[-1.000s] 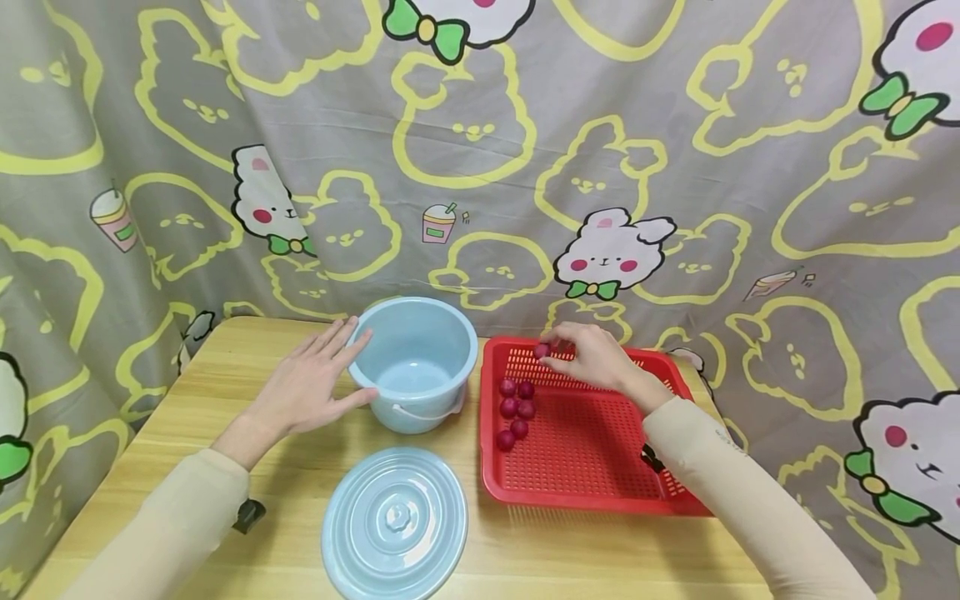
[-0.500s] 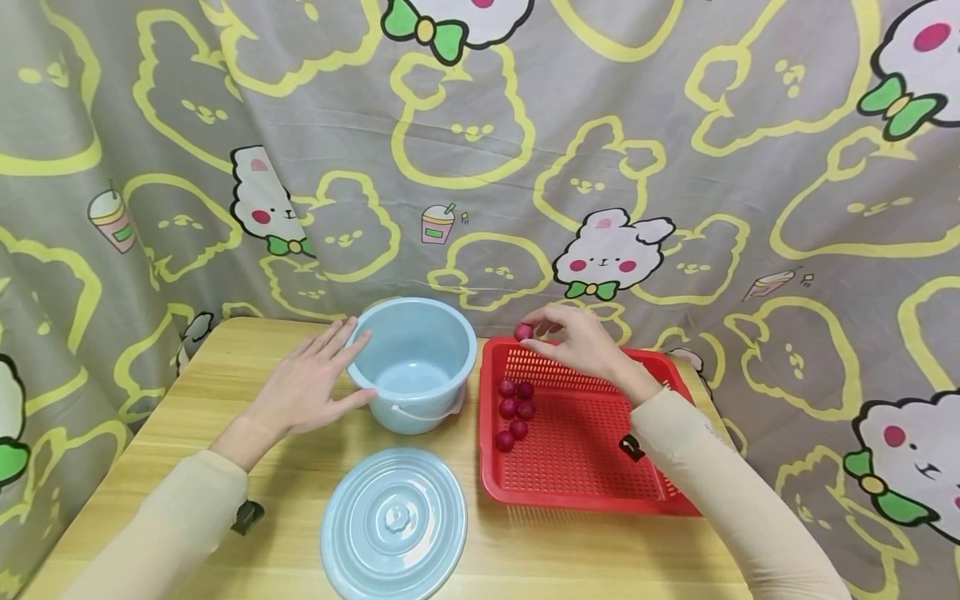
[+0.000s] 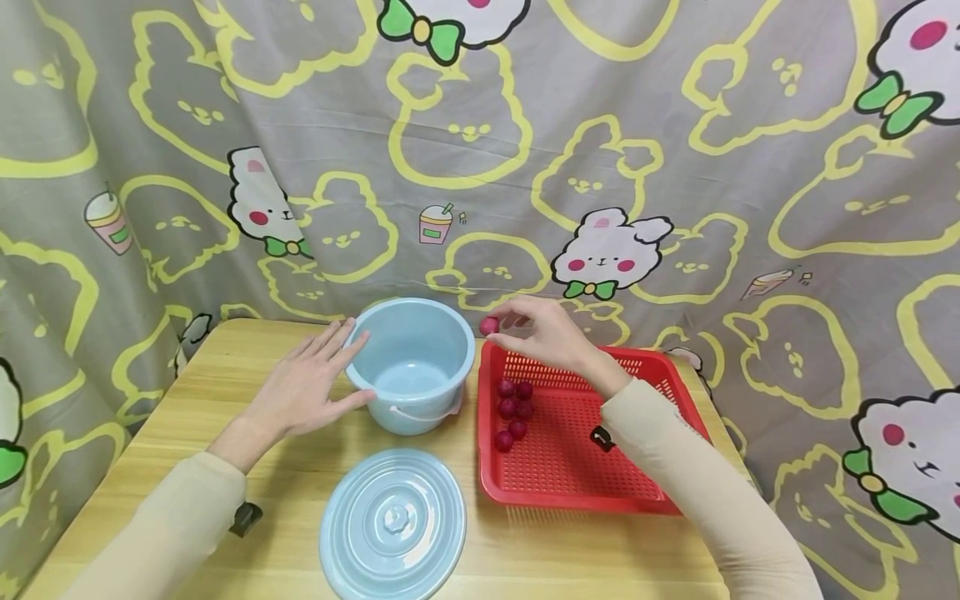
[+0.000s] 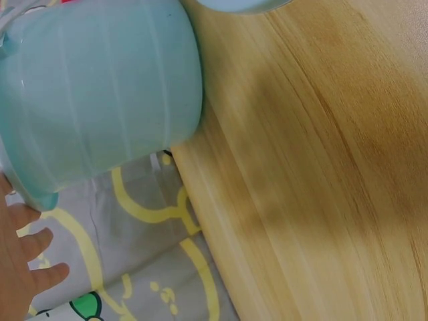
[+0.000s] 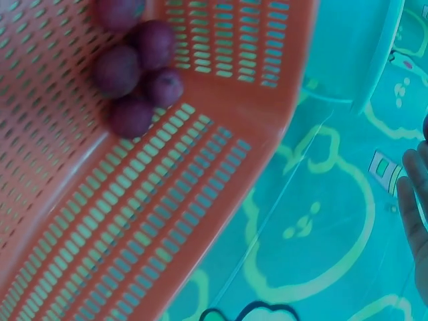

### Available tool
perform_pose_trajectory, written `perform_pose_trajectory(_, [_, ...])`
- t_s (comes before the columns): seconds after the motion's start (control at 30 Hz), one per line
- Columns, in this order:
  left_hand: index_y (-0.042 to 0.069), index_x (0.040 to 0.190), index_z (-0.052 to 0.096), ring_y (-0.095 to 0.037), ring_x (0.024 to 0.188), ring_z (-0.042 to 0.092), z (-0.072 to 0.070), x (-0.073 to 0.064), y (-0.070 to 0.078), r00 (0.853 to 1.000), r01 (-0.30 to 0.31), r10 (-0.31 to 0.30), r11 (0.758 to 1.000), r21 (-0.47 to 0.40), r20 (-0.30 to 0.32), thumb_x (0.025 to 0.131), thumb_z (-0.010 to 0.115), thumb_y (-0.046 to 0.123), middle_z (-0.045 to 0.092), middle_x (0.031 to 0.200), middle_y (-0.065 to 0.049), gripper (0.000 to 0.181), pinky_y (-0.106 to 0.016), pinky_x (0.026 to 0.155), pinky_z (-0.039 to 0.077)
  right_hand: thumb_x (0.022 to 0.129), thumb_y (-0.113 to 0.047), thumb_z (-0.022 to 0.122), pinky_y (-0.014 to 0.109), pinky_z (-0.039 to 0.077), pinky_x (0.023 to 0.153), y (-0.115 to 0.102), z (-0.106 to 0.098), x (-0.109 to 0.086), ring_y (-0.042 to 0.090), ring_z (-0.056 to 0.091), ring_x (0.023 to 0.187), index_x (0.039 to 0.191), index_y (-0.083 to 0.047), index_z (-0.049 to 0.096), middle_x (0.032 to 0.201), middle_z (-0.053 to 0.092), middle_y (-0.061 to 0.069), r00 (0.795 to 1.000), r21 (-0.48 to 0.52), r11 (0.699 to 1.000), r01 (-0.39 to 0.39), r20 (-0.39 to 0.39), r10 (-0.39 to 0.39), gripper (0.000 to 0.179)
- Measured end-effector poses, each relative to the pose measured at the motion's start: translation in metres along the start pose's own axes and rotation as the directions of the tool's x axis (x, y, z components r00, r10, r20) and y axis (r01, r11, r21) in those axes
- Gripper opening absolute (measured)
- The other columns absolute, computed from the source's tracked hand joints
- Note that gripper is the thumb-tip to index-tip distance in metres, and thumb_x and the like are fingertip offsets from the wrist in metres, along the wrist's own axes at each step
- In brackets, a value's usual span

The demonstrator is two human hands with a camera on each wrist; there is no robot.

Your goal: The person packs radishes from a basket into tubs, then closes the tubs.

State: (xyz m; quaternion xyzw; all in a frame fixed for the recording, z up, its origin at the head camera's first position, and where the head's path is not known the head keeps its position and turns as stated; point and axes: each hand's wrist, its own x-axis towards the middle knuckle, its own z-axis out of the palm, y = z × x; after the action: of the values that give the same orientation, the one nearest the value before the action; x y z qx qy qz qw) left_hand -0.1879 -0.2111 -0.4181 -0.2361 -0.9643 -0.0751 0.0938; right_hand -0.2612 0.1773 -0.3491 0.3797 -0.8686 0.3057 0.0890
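My right hand [image 3: 546, 335] pinches a small dark-red plum [image 3: 489, 325] between fingertips and thumb. It is raised over the back-left rim of the red plastic basket [image 3: 577, 501], near the bucket's right side. Several more plums [image 3: 507, 408] lie along the basket's left side. Beside the light-blue bucket [image 3: 411, 417], my left hand [image 3: 303, 387] has its fingers extended at the rim. In the left wrist view, its fingertips [image 4: 37, 244] are by the bucket's edge. The bucket is uncovered, and no fruit shows inside it. At the right wrist view's edge, the held plum is mostly cut off.
A round blue lid [image 3: 393, 525] lies on the wooden table [image 3: 540, 558] in front of the bucket. Behind the table hangs a grey patterned curtain [image 3: 480, 167]. The bucket's thin handle [image 3: 420, 415] hangs down its front.
My right hand has lifted the plum up and left, from inside the basket's back-left area to beyond its rim, closer to the bucket. My left hand stays in place.
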Motion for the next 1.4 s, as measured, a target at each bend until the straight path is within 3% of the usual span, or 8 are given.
perform_pose_trajectory(0.2, [0.011,0.167,0.032,-0.042,0.163,0.026,0.001,0.0,0.0,1.0,-0.004,0.004,1.0,0.002,-0.009,0.098,0.057,0.067,0.022,0.176,-0.019,0.092,-0.063,0.128,0.034,0.09,-0.022,0.085,0.034,0.066,0.087,-0.013,0.012,0.015,0.016,0.076,0.095,0.115,-0.014,0.079,0.106,0.08,0.001,0.999,0.032,0.999,0.036,0.019,-0.037,0.027])
perform_pose_trajectory(0.47, [0.011,0.167,0.031,-0.042,0.163,0.026,0.002,0.0,-0.001,1.0,-0.005,0.005,1.0,0.003,-0.008,0.099,0.057,0.067,0.022,0.176,-0.019,0.092,-0.062,0.128,0.033,0.09,-0.019,0.085,0.043,0.066,0.088,-0.024,0.035,0.032,0.02,0.075,0.094,0.116,-0.011,0.078,0.106,0.079,0.003,0.996,0.049,0.997,0.059,0.067,-0.063,0.028])
perform_pose_trajectory(0.7, [0.012,0.167,0.03,-0.042,0.163,0.025,0.001,0.001,0.0,1.0,-0.002,0.002,1.0,0.001,-0.004,0.099,0.056,0.068,0.021,0.177,-0.019,0.093,-0.063,0.129,0.032,0.091,-0.024,0.085,0.033,0.064,0.092,-0.03,0.055,0.043,0.014,0.073,0.099,0.118,-0.015,0.078,0.108,0.079,-0.001,0.992,-0.013,0.997,0.082,0.101,-0.081,0.029])
perform_pose_trajectory(0.9, [0.012,0.168,0.03,-0.043,0.163,0.026,0.001,0.0,-0.001,1.0,0.001,-0.001,1.0,0.003,0.001,0.099,0.056,0.068,0.021,0.177,-0.019,0.093,-0.063,0.129,0.031,0.093,-0.029,0.082,0.031,0.061,0.093,-0.03,0.069,0.05,0.012,0.072,0.103,0.12,-0.017,0.077,0.112,0.079,-0.003,0.987,-0.084,0.993,0.087,0.14,-0.075,0.03])
perform_pose_trajectory(1.2, [0.011,0.167,0.032,-0.042,0.162,0.028,0.001,0.001,0.0,1.0,0.0,0.0,1.0,0.002,-0.016,0.098,0.058,0.068,0.023,0.176,-0.018,0.092,-0.062,0.128,0.034,0.095,-0.031,0.08,0.026,0.06,0.089,-0.026,0.086,0.055,0.011,0.073,0.101,0.118,-0.02,0.078,0.113,0.078,-0.007,0.97,-0.124,0.991,0.057,0.24,-0.026,0.026])
perform_pose_trajectory(1.4, [0.011,0.167,0.03,-0.043,0.162,0.028,0.0,0.0,-0.001,1.0,0.0,0.0,1.0,0.009,0.0,0.099,0.055,0.068,0.021,0.176,-0.019,0.092,-0.063,0.128,0.034,0.095,-0.034,0.08,0.027,0.06,0.087,-0.024,0.093,0.057,0.011,0.073,0.1,0.117,-0.022,0.078,0.113,0.078,-0.008,0.964,-0.144,0.989,0.043,0.265,-0.004,0.026])
